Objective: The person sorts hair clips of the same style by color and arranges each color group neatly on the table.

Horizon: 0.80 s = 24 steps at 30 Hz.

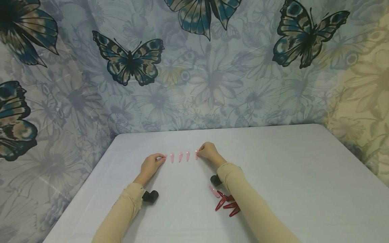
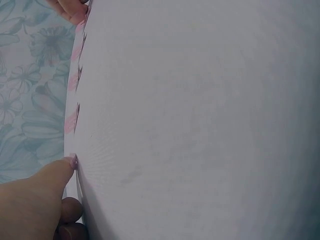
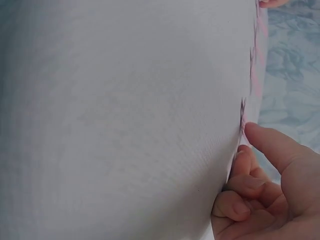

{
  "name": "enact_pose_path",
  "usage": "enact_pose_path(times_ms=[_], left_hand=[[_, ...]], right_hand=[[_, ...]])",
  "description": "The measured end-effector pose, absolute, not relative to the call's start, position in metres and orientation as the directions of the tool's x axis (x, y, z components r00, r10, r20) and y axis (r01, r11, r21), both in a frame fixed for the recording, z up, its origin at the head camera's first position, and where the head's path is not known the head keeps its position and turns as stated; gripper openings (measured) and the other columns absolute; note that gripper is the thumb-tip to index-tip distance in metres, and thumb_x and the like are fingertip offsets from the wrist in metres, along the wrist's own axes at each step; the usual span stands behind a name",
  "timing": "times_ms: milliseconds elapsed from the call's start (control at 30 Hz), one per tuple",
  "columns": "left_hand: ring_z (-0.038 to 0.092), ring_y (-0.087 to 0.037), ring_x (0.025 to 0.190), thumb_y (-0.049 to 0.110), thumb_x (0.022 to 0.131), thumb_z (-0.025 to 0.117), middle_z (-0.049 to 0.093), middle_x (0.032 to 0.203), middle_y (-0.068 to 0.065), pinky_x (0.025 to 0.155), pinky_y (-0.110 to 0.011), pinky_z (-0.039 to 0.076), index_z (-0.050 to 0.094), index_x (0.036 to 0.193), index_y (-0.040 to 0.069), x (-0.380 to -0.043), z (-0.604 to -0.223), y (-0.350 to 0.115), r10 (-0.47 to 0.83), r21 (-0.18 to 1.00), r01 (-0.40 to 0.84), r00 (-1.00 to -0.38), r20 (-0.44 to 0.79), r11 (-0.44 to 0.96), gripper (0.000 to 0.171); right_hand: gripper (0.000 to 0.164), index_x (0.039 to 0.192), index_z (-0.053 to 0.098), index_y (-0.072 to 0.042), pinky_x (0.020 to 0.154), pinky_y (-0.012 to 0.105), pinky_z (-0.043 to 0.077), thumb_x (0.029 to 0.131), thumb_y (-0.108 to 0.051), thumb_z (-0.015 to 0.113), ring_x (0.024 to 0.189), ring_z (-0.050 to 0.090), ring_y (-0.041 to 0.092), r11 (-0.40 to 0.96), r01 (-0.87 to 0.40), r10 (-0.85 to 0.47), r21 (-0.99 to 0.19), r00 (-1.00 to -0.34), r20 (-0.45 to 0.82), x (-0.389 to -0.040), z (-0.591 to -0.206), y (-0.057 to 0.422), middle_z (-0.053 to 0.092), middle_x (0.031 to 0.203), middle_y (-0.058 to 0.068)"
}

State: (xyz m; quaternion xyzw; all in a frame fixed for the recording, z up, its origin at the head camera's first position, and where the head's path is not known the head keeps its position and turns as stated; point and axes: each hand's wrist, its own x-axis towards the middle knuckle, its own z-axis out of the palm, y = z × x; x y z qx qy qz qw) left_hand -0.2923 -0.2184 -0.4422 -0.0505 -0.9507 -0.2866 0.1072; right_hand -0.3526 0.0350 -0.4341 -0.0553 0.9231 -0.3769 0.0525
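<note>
Pink snap hair clips stand in a row across the far part of the white table, among them a middle clip [image 1: 180, 156]. At the row's left end my left hand [image 1: 150, 166] pinches the leftmost pink hair clip [image 1: 165, 156], mostly covered by the fingertips. My right hand [image 1: 210, 153] holds the rightmost pink hair clip [image 1: 196, 155] between thumb and fingers. From the right wrist, the thumb [image 3: 270, 142] lies against that clip, with the other fingers curled below. A wider gap separates the rightmost clip from its neighbour [image 1: 188, 156].
Several dark red hair clips [image 1: 220, 204] and one pink clip [image 1: 214, 191] lie beside the right forearm, partly under it in view. Black wrist devices [image 1: 150, 196] sit at both cuffs. A butterfly-patterned cloth [image 1: 212, 84] hangs behind the white table [image 1: 288, 189].
</note>
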Motion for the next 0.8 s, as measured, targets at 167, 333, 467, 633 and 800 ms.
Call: enact_pose_path(times_ms=[167, 333, 467, 633, 800], left_hand=[[0.031, -0.013, 0.049, 0.025, 0.083, 0.064, 0.038, 0.049, 0.004, 0.046, -0.029, 0.028, 0.068, 0.097, 0.010, -0.292, -0.443, -0.218, 0.035, 0.532, 0.156, -0.972, 0.231, 0.832, 0.021], [0.031, -0.013, 0.048, 0.024, 0.083, 0.065, 0.037, 0.049, 0.004, 0.046, -0.028, 0.027, 0.069, 0.096, 0.009, -0.292, -0.443, -0.217, 0.033, 0.526, 0.154, -0.972, 0.231, 0.836, 0.021], [0.031, -0.012, 0.049, 0.024, 0.083, 0.065, 0.036, 0.049, 0.004, 0.046, -0.028, 0.027, 0.069, 0.097, 0.009, -0.292, -0.443, -0.217, 0.033, 0.526, 0.147, -0.975, 0.219, 0.838, 0.021], [0.032, -0.013, 0.049, 0.024, 0.083, 0.065, 0.038, 0.051, 0.003, 0.045, -0.028, 0.027, 0.069, 0.097, 0.009, -0.291, -0.440, -0.217, 0.024, 0.533, 0.136, -0.977, 0.211, 0.835, 0.021], [0.033, -0.013, 0.050, 0.024, 0.084, 0.064, 0.039, 0.052, 0.002, 0.046, -0.028, 0.028, 0.068, 0.097, 0.008, -0.290, -0.438, -0.215, 0.018, 0.531, 0.120, -0.981, 0.193, 0.839, 0.021]], right_hand=[[0.015, 0.072, 0.066, -0.004, 0.065, 0.030, 0.043, 0.073, -0.018, 0.073, 0.072, 0.052, 0.019, 0.684, -0.081, -0.174, -0.725, -0.983, -0.054, -0.383, -0.472, 0.040, 0.059, 0.076, 0.005], [0.017, 0.083, 0.065, 0.002, 0.062, 0.028, 0.042, 0.076, -0.013, 0.071, 0.071, 0.050, 0.019, 0.688, -0.043, -0.171, -0.725, -0.980, -0.105, -0.341, -0.423, 0.039, 0.057, 0.079, 0.007], [0.017, 0.085, 0.065, 0.001, 0.062, 0.030, 0.043, 0.077, -0.013, 0.070, 0.071, 0.052, 0.020, 0.682, -0.010, -0.159, -0.731, -0.978, -0.135, -0.344, -0.428, 0.040, 0.058, 0.081, 0.008], [0.016, 0.083, 0.067, -0.004, 0.062, 0.032, 0.044, 0.079, -0.019, 0.069, 0.071, 0.053, 0.020, 0.654, -0.052, -0.195, -0.754, -0.975, -0.102, -0.366, -0.452, 0.041, 0.059, 0.083, 0.007], [0.018, 0.090, 0.064, 0.001, 0.062, 0.032, 0.045, 0.080, -0.014, 0.066, 0.070, 0.055, 0.022, 0.691, 0.014, -0.147, -0.723, -0.976, -0.160, -0.346, -0.427, 0.039, 0.059, 0.086, 0.009]])
